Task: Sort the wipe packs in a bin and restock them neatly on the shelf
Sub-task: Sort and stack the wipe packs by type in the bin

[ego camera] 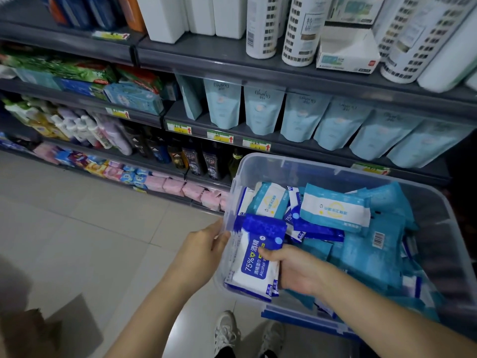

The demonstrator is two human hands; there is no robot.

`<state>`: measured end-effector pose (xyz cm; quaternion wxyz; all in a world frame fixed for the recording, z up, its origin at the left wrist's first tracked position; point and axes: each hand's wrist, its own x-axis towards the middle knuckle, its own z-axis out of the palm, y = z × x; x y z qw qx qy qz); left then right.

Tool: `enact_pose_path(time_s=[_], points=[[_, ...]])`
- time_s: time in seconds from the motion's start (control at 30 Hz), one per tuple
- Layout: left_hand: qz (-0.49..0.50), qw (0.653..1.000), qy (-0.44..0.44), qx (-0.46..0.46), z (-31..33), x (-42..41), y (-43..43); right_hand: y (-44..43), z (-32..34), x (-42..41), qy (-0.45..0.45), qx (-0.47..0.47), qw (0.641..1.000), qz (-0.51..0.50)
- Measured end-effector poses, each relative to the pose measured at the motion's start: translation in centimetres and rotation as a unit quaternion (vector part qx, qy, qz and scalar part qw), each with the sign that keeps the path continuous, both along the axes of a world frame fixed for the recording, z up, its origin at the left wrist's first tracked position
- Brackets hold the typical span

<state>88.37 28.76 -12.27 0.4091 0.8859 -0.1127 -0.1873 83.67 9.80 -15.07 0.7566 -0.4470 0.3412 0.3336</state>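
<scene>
Our right hand (291,270) holds a blue and white wipe pack (254,264), with the thumb on top and the fingers curled under it. The pack is at the left end of the clear bin (309,169). Our left hand (206,244) has fairly straight fingers resting on the bin's left wall. Light blue packs (335,210) lie jumbled in the bin, below the shelf (289,149).

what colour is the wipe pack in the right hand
The wipe pack is white with a dark blue top and label; the head view shows it.
</scene>
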Motion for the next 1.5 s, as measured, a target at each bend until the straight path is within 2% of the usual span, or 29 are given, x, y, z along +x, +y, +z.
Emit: enact_pose_path(time_s=[0.13,0.37,0.57,0.7,0.77,0.93,1.0,1.1,1.23,1.33,1.4,1.5], points=[[0.005,1.0,0.025,-0.016,0.0,-0.2,0.0,1.4,-0.2,-0.2,0.014,-0.004,0.999,-0.028],[0.008,1.0,0.023,-0.007,0.2,-0.2,-0.4,3.1,-1.5,1.8,0.027,-0.128,0.991,0.024],[0.003,1.0,0.015,0.009,0.4,0.0,-0.3,2.2,-0.9,0.8,0.014,-0.075,0.997,0.02],[0.032,0.999,0.027,0.02,0.5,0.4,-1.1,0.4,0.6,0.5,-0.002,-0.075,0.997,0.029],[0.021,0.999,0.004,0.04,1.1,0.6,-1.8,-0.4,0.8,0.4,0.007,-0.064,0.997,0.036],[-0.038,0.983,-0.125,0.13,1.1,1.3,-2.7,-0.7,0.6,0.9,0.023,-0.054,0.997,0.042],[-0.051,0.982,-0.117,0.135,0.9,1.6,-3.0,-0.7,0.3,1.0,0.025,-0.066,0.996,0.051],[-0.03,0.991,-0.085,0.095,0.8,1.7,-3.6,-1.1,0.1,1.2,0.024,-0.08,0.992,0.096],[-0.039,0.989,-0.117,0.087,0.2,1.7,-3.6,-1.8,0.1,1.2,0.018,-0.083,0.987,0.139],[-0.054,0.983,-0.138,0.109,0.2,1.5,-4.0,-1.8,-0.2,1.4,0.018,-0.06,0.99,0.129],[-0.08,0.966,-0.199,0.147,0.2,1.5,-4.2,-1.7,-0.2,1.6,0.01,-0.053,0.992,0.118],[-0.167,0.903,-0.326,0.223,0.5,1.7,-5.0,-1.6,0.4,1.3,-0.012,-0.076,0.987,0.138]])
